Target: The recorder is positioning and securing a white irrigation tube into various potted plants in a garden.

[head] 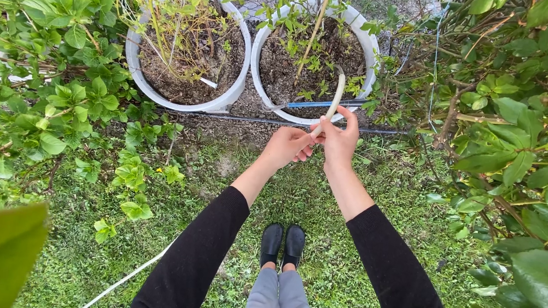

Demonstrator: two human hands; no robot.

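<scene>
Both my arms reach forward in black sleeves over the grass. My left hand and my right hand meet around a pale, curved stalk-like piece that rises from between them toward the right white pot. The right hand's fingers wrap the stalk's lower end; the left hand's fingers are closed on it just beside. The stalk's upper tip ends over the soil of that pot.
Two white round pots, the left pot with thin dry stems, stand on gravel ahead. A blue rod lies across the right pot. Leafy bushes crowd both sides. A white line crosses the grass. My black shoes are below.
</scene>
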